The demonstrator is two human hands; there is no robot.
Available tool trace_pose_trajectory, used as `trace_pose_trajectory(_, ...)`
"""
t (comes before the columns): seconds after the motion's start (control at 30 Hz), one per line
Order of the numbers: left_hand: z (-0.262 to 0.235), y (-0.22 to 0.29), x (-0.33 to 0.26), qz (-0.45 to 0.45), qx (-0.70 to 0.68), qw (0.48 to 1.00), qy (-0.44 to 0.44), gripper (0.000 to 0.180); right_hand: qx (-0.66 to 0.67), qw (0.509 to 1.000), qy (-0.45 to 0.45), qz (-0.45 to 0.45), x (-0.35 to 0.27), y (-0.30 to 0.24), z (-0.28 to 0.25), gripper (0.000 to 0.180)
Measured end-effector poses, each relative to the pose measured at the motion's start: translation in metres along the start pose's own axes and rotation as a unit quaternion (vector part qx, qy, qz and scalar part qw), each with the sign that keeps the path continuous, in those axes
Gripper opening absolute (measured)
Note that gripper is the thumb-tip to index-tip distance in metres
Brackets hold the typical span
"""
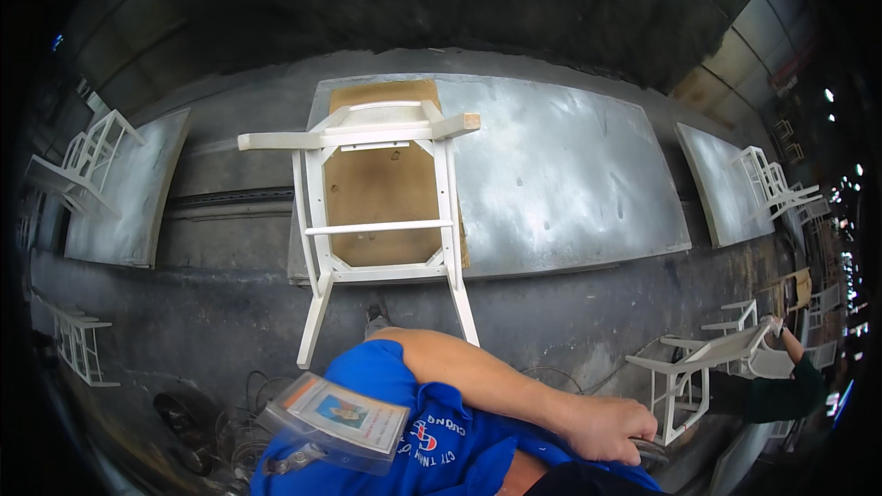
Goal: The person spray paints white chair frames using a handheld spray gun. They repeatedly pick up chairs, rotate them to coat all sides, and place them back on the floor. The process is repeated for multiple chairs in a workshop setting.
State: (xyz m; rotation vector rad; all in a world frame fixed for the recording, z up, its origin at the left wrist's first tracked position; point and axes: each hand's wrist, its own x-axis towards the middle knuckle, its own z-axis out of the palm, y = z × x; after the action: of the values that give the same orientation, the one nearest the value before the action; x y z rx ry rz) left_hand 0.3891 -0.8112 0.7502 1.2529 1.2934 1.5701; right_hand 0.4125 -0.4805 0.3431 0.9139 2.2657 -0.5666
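A white wooden chair frame [381, 229] lies on a grey-topped table in front of me, two legs reaching over the near edge. Brown board [381, 188] shows through its seat frame and sticks out beyond it. Across my body to the lower right stretches my bare left arm. My left hand [614, 427] is closed, apart from the chair frame, with the end of a dark, curved piece [650, 450] showing beside its fingers. Exactly what that piece is, I cannot make out. Some skin shows at the lower edge, but my right hand is out of sight.
The table's grey top [570, 174] extends right. Separate panels at left [138, 193] and right [721, 184] bear white chairs. More white chairs [689, 367] stand lower right, where another person's dark sleeve [795, 395] reaches in. Coiled hoses or cables [239, 432] lie lower left.
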Motion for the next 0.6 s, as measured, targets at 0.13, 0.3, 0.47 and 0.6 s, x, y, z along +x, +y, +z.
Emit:
trace_pose_trajectory(0.13,0.007,-0.001,-0.002,-0.001,0.016,1.0,-0.01,0.029,0.126,0.99,-0.044,0.036,-0.017,0.0,0.007,0.038)
trace_pose_trajectory(0.3,0.008,0.003,-0.013,0.028,0.034,0.999,-0.021,0.03,0.297,0.946,-0.084,0.093,-0.036,-0.012,0.011,0.04)
trace_pose_trajectory(0.47,0.009,0.008,-0.024,0.015,0.061,0.998,-0.017,0.033,0.437,0.878,-0.105,0.163,-0.054,-0.022,0.008,0.043)
trace_pose_trajectory(0.6,0.01,0.006,-0.04,-0.003,0.09,0.996,-0.02,0.029,0.554,0.8,-0.104,0.206,-0.055,-0.041,-0.011,0.045)
